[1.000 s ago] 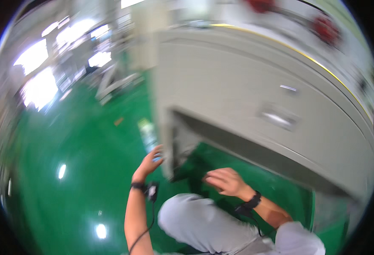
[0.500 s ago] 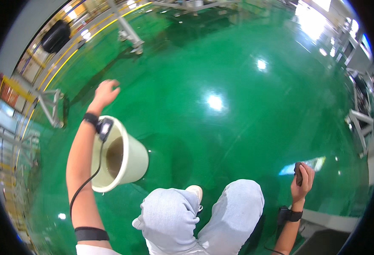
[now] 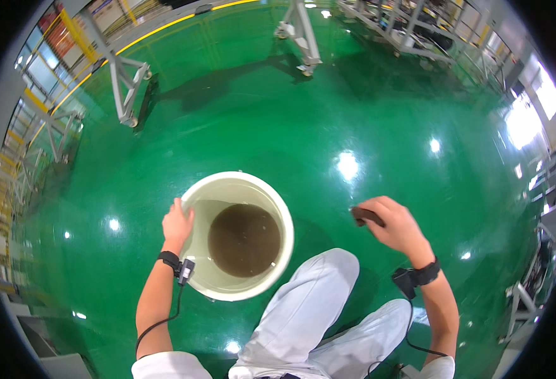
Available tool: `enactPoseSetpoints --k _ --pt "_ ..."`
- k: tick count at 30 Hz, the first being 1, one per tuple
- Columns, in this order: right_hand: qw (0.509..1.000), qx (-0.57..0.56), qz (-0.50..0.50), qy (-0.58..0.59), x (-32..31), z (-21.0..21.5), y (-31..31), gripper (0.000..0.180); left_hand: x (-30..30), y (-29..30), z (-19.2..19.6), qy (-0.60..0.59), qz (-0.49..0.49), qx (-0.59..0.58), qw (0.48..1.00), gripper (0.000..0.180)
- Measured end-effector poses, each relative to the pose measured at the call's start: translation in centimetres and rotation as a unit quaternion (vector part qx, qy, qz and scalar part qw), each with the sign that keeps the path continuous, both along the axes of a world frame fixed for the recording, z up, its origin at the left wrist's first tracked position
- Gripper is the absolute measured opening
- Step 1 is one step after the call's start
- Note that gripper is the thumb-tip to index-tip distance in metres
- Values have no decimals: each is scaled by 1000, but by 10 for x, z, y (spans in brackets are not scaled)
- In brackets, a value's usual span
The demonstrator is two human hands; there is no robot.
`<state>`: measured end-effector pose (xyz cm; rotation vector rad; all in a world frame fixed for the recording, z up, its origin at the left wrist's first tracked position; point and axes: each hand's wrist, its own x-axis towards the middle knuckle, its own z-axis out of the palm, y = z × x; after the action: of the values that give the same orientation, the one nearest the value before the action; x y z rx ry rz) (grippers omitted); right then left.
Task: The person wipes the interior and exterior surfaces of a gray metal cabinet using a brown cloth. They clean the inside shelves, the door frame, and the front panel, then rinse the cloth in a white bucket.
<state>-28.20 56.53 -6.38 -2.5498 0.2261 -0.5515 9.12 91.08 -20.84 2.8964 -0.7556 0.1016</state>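
A pale cream bucket (image 3: 285, 215) stands on the floor in front of me, with murky brown water (image 3: 244, 240) in its bottom. On its left side my left hand (image 3: 177, 226) grips the rim, the thumb on the inner side and the fingers toward the outside. To the right of the bucket, my right hand (image 3: 395, 226) is held in the air, closed on a small dark brown block (image 3: 367, 216) that looks like a sponge; its exact kind is unclear. Part of the block is hidden by the fingers.
Glossy green floor (image 3: 227, 139) surrounds the bucket. Wheeled grey metal frames stand far left (image 3: 126, 95) and far middle (image 3: 302, 44), and a longer rack (image 3: 398, 38) farther right. My knees (image 3: 335, 271) are close to the bucket's right side.
My left hand has come down to the bucket's rim. My right hand has swung inward from the far right with the brown block. The view has turned left, bringing the bucket nearer the middle.
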Motion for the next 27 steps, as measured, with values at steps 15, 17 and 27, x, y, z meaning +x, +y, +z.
enactPoseSetpoints --k 15,17,27 --pt "866 293 33 404 100 -247 82 56 -156 -56 10 123 1 -53 991 29" --pt "882 259 43 392 96 -244 91 60 -161 -56 33 132 2 -52 990 29" --pt "875 337 107 331 95 -285 183 77 -183 -34 67 110 41 -64 991 29"
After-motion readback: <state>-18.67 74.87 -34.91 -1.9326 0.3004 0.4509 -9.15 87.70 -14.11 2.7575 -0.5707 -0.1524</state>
